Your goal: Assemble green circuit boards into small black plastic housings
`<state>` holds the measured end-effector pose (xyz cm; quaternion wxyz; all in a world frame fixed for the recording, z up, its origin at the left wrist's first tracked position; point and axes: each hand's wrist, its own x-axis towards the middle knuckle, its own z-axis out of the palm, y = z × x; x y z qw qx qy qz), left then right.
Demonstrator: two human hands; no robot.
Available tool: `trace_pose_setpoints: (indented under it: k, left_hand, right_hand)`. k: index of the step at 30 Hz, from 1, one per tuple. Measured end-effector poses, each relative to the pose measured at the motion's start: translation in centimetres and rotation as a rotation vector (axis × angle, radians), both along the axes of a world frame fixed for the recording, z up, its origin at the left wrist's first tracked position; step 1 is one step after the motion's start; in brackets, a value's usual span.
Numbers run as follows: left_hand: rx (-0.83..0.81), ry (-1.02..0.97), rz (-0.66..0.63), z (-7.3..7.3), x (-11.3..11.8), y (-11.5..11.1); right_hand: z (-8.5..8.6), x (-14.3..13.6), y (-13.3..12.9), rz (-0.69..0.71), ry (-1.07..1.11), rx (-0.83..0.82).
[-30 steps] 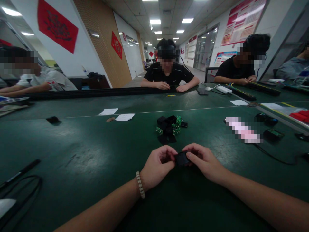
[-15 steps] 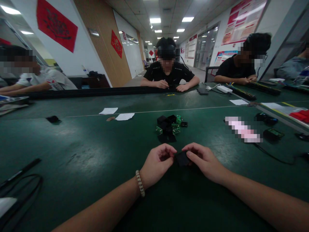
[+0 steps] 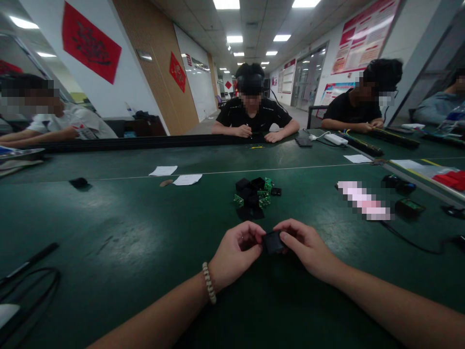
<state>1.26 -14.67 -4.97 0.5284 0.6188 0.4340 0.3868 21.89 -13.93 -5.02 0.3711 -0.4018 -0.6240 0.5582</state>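
Note:
A small black box-shaped part (image 3: 273, 242) is held just above the green table (image 3: 119, 271). My right hand (image 3: 308, 245) grips its right side between thumb and fingers. My left hand (image 3: 238, 247), with a beaded bracelet at the wrist, has its fingertips curled against the left edge of the part. Beyond the hands lies a pile of black housings (image 3: 250, 189) mixed with small green circuit boards (image 3: 264, 199).
Two white papers (image 3: 188, 180) lie left of the pile. A pixelated pink-white object (image 3: 365, 201) with a cable is at the right, near a green board (image 3: 410, 207). Black cables (image 3: 32, 286) lie at left. Another person (image 3: 254, 114) sits opposite.
The view has tilted up slightly, so the table items appear lower. The black part has turned a little in my fingers and shows more of its face.

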Motion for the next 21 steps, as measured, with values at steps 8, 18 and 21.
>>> trace_pose_setpoints:
  k: [8,18,21]
  left_hand:
    - [-0.011,-0.012,-0.002,-0.20,0.06,0.07]
    - [-0.013,-0.017,-0.022,0.00,0.06,0.06]
    - [-0.019,0.000,-0.033,-0.11,-0.05,0.09]
  right_hand:
    - [-0.06,0.00,0.10,0.011,-0.015,0.013]
    - [-0.06,0.14,0.06,0.006,0.008,0.019]
    - [0.12,0.15,0.02,0.004,-0.004,0.026]
